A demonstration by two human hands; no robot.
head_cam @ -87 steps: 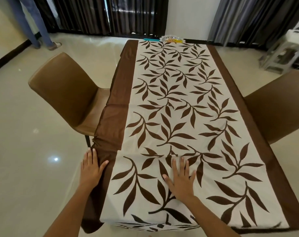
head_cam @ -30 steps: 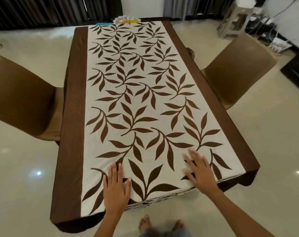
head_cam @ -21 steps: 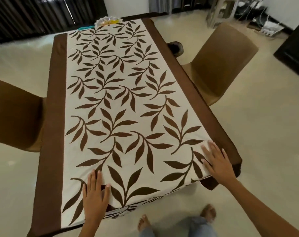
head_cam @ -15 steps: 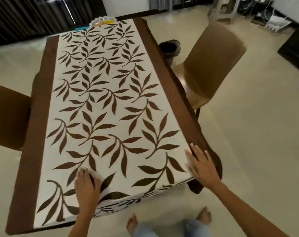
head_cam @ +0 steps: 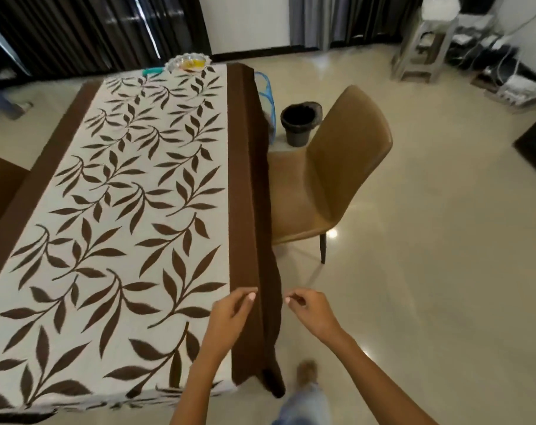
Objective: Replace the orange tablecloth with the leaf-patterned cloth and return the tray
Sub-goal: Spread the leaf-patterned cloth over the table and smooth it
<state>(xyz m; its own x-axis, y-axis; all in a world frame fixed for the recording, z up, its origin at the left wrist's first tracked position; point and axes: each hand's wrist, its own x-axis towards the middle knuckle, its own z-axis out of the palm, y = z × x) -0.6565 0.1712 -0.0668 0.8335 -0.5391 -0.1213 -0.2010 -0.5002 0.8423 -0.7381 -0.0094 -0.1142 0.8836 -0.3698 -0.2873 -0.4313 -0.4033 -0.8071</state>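
Glossy tiled floor (head_cam: 444,240) surrounds leaf-patterned cloth (head_cam: 122,225); both hands (head_cam: 230,314) seemingly empty, fingers loosely curled.

Bare arms, jeans, no shoes

Both forearms are bare with no sleeves showing, and there's no watch, ring or band on the left hand (head_cam: 230,314) or the right hand (head_cam: 311,312). The fingernails look short and pale. Down by the floor you can see a light blue denim trouser leg (head_cam: 303,403) and a bare foot (head_cam: 306,373).
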